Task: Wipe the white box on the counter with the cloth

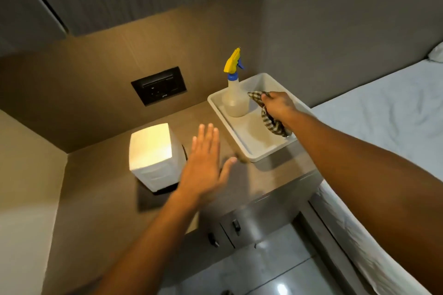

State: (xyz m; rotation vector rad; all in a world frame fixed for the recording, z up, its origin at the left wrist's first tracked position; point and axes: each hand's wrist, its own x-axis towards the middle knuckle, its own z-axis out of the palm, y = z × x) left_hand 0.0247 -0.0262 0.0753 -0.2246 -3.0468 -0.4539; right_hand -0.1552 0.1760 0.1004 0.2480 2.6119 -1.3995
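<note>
A: Where's the box (155, 155)?
B: Left side of the counter (275, 179), upright, long axis vertical, top brightly lit. Stands on a dark base.
A: Hands?
B: Right hand (278, 106) clenched round the cloth (271, 122), over the tray (242, 148) at the right, next to the spray bottle (233, 93). Left hand (206, 163) empty, fingers spread flat, hovering just right of the box. Can't tell if it touches.
A: So the cloth's on the wrong side.
B: Yes. Box lies left of both hands; left is nearer, but the right holds the cloth, well apart from it. My read: right must cross leftward, past the left hand, which could steady the box.
</note>
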